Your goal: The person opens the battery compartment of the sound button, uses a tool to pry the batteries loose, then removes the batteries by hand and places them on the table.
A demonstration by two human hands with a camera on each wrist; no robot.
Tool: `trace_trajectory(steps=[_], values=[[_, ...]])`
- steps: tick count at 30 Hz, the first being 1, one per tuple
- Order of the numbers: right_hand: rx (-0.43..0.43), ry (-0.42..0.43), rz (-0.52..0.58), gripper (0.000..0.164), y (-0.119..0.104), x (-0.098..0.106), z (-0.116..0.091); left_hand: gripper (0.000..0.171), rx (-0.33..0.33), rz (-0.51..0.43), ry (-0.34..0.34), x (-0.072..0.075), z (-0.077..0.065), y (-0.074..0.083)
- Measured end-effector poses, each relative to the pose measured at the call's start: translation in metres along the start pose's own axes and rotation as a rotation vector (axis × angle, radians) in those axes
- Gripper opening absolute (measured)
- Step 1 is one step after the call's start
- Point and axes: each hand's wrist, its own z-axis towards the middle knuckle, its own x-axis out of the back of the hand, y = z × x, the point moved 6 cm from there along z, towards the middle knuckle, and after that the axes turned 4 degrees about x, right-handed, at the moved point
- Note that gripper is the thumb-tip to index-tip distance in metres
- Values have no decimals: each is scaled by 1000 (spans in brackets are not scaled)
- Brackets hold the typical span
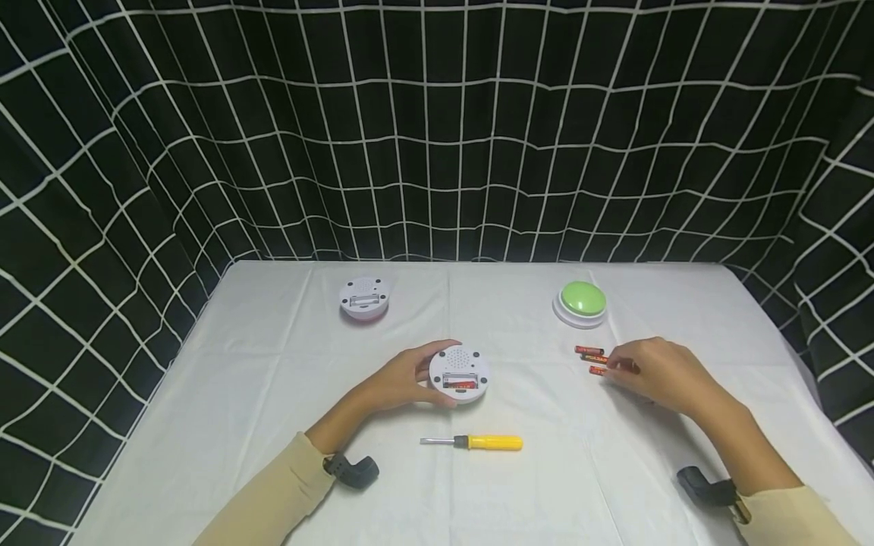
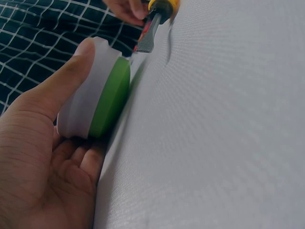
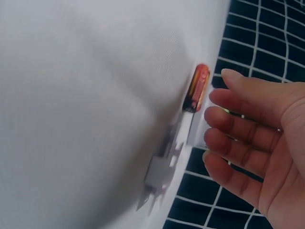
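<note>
Curtained-off tabletop set-up, most like a lab recording station
Black fabric drapes with a white grid (image 1: 426, 155) wall in a table spread with white cloth (image 1: 539, 500), and a curved black camera (image 1: 356, 473) is strapped at each wrist

Right hand (image 3: 259, 138): on the right, fingers loosely bent, thumb uppermost, fingertips just beside the batteries.
Batteries (image 3: 198, 88): red with black ends, close together, tilted.
Cloth (image 3: 71, 119): white, shadowed, filling the left.
Backdrop (image 3: 200, 186): dark with white grid lines, behind the hand.
</note>
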Motion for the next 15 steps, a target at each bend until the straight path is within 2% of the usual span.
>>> trace_trajectory(steps=[15], values=[[77,68,12,6,-26,8,-7,97,6,4,-6,1,2,1]])
